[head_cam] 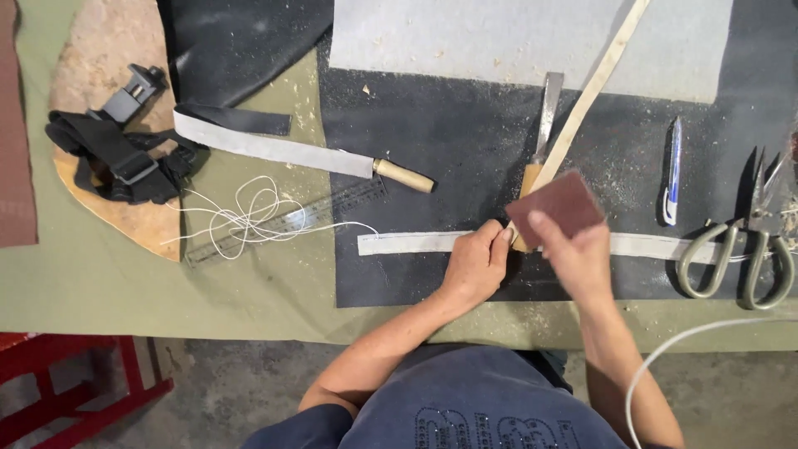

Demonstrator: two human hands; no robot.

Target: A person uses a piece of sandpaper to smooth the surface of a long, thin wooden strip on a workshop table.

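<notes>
At the table's middle, our right hand pinches a reddish-brown sanding block, grip closed around it. Our left hand, at its nine o'clock, clamps shut on the pale strap lying across black leather.

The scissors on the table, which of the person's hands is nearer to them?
The right hand is nearer: it holds a piece of reddish-brown sandpaper just left of the scissors. The left hand grips the light strip farther left.
</notes>
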